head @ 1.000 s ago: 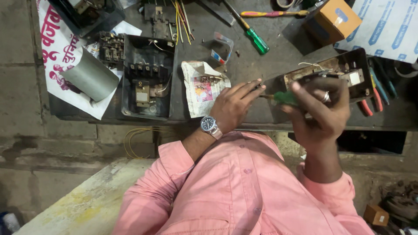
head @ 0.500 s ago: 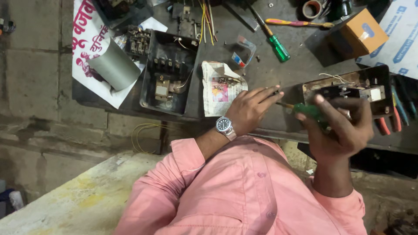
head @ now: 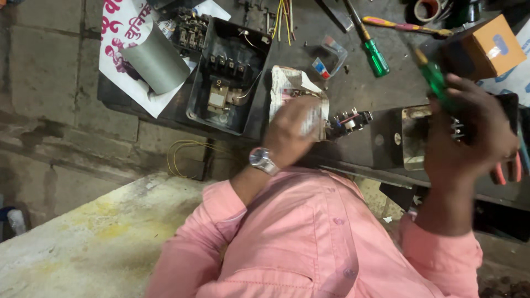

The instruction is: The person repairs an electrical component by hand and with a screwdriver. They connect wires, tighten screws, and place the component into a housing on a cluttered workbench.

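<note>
The left hand (head: 295, 129) holds a small wired part (head: 348, 122), fingers closed on it; the right hand (head: 469, 129) grips a green screwdriver (head: 436, 80) above the open box (head: 414, 138).

Dark workbench (head: 381, 83) carries everything. On it: an open black switch box (head: 227, 77) with contacts and wires inside, resting partly on a white printed sheet (head: 118, 49). A grey metal cylinder (head: 155, 62) lies on that sheet. Beside the box, a crumpled paper packet (head: 290, 83). Further back: a bundle of yellow and red wires (head: 282, 16), a green-handled screwdriver (head: 374, 54), a small clear plastic piece (head: 330, 58), an orange cardboard box (head: 488, 47), a tape roll (head: 428, 9). Pliers with red handles (head: 509, 171) lie at the right edge.
</note>
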